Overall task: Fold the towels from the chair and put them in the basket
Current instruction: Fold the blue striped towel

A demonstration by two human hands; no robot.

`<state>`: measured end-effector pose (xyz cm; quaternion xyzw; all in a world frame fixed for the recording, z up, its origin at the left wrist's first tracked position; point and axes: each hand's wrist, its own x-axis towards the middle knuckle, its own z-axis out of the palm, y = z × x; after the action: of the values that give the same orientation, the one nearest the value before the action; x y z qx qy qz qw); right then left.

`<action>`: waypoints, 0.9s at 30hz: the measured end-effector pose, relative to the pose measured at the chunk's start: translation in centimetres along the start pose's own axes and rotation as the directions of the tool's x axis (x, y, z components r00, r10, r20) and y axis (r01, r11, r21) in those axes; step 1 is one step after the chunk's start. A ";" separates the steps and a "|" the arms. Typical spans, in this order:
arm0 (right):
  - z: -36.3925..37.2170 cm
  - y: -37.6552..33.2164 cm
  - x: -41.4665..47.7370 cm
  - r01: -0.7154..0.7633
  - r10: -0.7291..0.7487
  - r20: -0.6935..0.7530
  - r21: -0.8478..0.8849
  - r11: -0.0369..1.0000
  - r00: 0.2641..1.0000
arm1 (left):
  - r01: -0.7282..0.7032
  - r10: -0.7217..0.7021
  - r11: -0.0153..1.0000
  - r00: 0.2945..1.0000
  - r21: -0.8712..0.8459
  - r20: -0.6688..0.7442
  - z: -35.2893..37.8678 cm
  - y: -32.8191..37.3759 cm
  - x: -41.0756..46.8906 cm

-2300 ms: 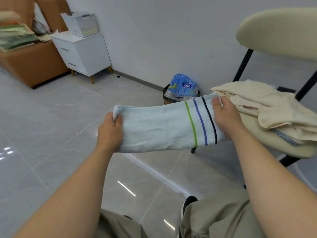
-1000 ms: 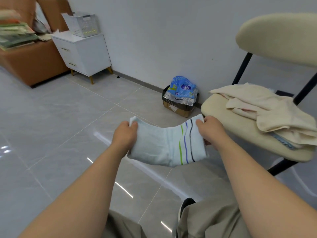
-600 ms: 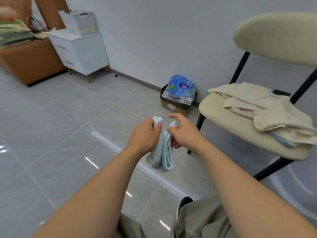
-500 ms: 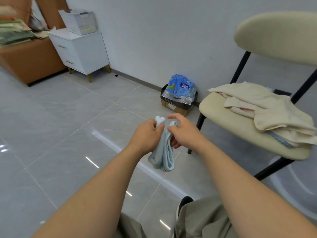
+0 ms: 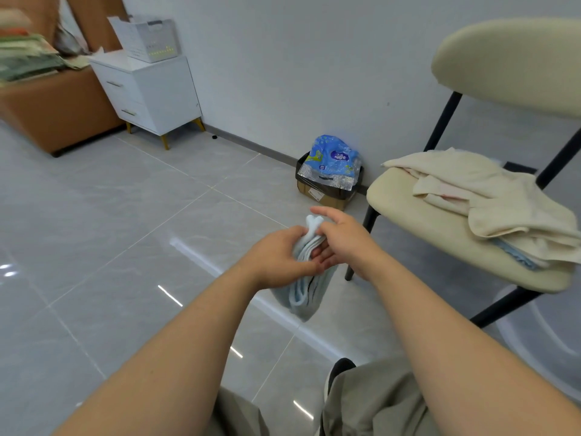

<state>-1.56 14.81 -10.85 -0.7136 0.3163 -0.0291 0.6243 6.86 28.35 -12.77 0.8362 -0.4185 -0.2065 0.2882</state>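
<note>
Both hands meet over the grey tiled floor (image 5: 103,221), in front of the person's knees, with the light-blue towel (image 5: 306,292) bunched between them: it is folded into a narrow, thick bundle that hangs downward, its top edge poking up above the knuckles. The left hand (image 5: 276,256) grips the bundle from the left, fingers curled round its middle. The right hand (image 5: 342,240) closes on it from the other side, thumb against the top fold and lower fingers tucked against the cloth, while the forefinger sticks out straight above, off the towel. To the right stands the chair (image 5: 408,215), cream seat on black legs, and on the seat lies a loose heap of cream towels (image 5: 490,196) with a blue towel edge (image 5: 515,258) showing from underneath (well apart from the hands). Against the wall sit a cardboard box (image 5: 327,195) topped by a blue plastic package (image 5: 334,160), and further left a white nightstand (image 5: 151,89)
</note>
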 end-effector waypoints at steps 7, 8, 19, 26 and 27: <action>-0.8 -0.2 -0.2 -0.081 0.067 0.136 0.102 0.992 0.988 | -0.064 0.059 0.991 0.997 0.116 0.047 -0.3 -0.2 -0.2; -1.1 -0.2 -0.2 -0.086 0.071 0.169 0.083 0.993 0.983 | -0.054 0.050 0.991 0.998 0.120 0.039 -0.7 -0.2 -0.2; -3.1 1.0 0.4 0.191 -0.119 0.252 -0.289 0.938 0.961 | 0.073 -0.074 0.985 0.997 -0.156 0.001 -4.4 -1.3 -1.0; -2.8 0.2 0.5 0.283 -0.281 0.052 -0.052 0.958 0.958 | 0.237 -0.322 0.746 0.947 -0.622 -0.025 -6.3 -1.6 -1.3; -2.6 0.1 0.5 0.291 -0.292 0.004 -0.088 0.953 0.956 | 0.246 -0.340 0.699 0.941 -0.671 -0.009 -6.3 -1.5 -1.3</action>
<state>-2.34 12.35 -10.53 -0.7789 0.2116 -0.1104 0.5800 10.66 32.10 -8.92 0.7472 -0.1596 -0.3285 0.5553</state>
